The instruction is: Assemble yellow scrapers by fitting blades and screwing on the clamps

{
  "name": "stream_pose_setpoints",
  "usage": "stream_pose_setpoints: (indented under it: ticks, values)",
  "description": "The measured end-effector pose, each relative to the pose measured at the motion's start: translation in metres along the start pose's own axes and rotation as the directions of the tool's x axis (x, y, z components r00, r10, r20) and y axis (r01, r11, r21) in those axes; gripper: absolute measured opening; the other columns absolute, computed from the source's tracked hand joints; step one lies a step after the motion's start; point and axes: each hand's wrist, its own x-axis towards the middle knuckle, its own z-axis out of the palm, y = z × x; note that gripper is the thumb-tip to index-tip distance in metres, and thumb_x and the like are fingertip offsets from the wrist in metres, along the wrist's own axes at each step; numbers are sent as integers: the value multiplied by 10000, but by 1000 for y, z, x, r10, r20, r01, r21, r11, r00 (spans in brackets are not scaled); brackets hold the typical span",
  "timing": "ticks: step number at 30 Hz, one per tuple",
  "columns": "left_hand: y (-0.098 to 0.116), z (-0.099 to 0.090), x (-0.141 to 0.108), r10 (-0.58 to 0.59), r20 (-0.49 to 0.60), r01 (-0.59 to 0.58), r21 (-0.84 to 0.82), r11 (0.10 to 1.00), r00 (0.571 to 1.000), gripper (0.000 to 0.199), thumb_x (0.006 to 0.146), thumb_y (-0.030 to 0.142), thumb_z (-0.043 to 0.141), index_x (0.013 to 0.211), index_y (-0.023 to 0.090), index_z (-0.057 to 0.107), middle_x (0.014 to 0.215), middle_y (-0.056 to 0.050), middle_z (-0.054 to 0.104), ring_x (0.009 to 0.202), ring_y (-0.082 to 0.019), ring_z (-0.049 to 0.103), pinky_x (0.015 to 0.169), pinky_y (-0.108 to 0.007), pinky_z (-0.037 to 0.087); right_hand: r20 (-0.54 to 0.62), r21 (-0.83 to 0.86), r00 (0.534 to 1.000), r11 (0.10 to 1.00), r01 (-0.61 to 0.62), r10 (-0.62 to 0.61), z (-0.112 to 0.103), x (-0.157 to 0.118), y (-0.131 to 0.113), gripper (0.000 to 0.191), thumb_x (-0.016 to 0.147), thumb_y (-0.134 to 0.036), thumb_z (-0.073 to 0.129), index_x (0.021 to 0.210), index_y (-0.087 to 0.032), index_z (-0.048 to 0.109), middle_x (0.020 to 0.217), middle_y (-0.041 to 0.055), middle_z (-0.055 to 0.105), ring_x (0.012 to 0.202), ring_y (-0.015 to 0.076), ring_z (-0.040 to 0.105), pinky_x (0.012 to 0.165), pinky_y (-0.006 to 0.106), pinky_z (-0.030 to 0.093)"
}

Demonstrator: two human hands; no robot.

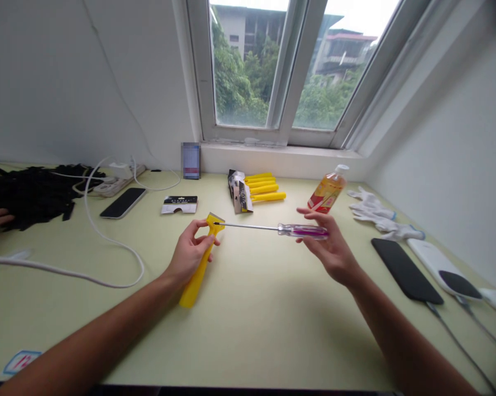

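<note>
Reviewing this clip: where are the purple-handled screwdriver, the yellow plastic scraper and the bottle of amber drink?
Purple-handled screwdriver (303,231): head view, point on its clear purple grip.
Yellow plastic scraper (195,286): head view, point on its grip.
Bottle of amber drink (324,193): head view, point on its label.

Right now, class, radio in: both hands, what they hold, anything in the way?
Left hand gripping yellow scraper. Right hand holding purple-handled screwdriver, tip at scraper head. White cable left, clear of hands.
</note>
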Motion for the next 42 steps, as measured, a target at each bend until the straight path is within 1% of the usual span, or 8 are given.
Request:
stream_pose_setpoints:
  ticks: [4,9,12,17,20,24,39,42]
  values:
    - [0,1,-2,-24,12,24,-4,1000,1000,470,704,399,795,1038,220,517,802,-1,672,634,-164,662,453,-233,523,-146,-66,988,996,-59,48,1,-2,-2,188,945,-387,524,959,-200,548,664,-14,585,515,106,542,502,247,497]
    - [-4,-1,1,-10,9,10,2,1000,1000,460,716,403,781,1048,220,521,890,-19,673,692,-173,679,451,-228,530,28,-53,999,998,-24,25,-2,-1,1,392,876,-365,641,1204,-246,462,1123,76,630,765,147,652,699,325,567]
    - [-5,-2,2,8,19,-8,15,1000,1000,424,745,391,759,1044,221,510,947,-29,663,765,-187,687,450,-220,531,-33,-62,995,993,-98,96,-1,-1,4,244,929,-396,556,1095,-230,493,785,-5,631,559,114,574,539,264,514]
    - [-3,-1,1,1,23,-2,31,1000,1000,404,758,377,748,1037,221,502,1026,-36,647,785,-181,679,446,-223,538,28,-2,999,999,-42,42,0,-1,1,362,880,-378,635,1173,-240,474,1102,83,648,738,147,651,660,319,569]
    - [-3,0,0,-6,42,6,10,1000,999,408,742,374,759,1015,221,499,1071,-37,639,791,-179,679,437,-222,532,-54,-36,994,994,-101,99,-1,0,0,220,936,-407,541,1045,-218,512,725,-4,623,520,108,552,501,249,500]
    - [-4,0,1,-10,38,11,-12,1000,999,422,730,371,765,1015,221,492,1057,-31,640,777,-180,682,429,-224,525,27,-10,999,999,-35,36,-2,0,2,396,869,-375,652,1190,-245,459,1063,70,656,746,151,649,658,308,560]
    - [-7,-4,6,28,10,-28,11,1000,1000,381,752,362,740,1014,218,505,1191,-38,571,798,-179,683,418,-224,533,193,-178,980,980,89,-54,-3,-4,-5,422,881,-263,619,1261,-267,435,1223,105,599,890,183,654,800,366,550]
    - [-6,-3,5,-1,22,1,11,1000,1000,402,734,376,754,1006,217,506,1154,-36,594,796,-186,686,422,-230,534,69,-197,997,980,-17,31,0,-4,-3,278,903,-348,600,1134,-229,502,916,49,666,631,131,609,606,290,529]
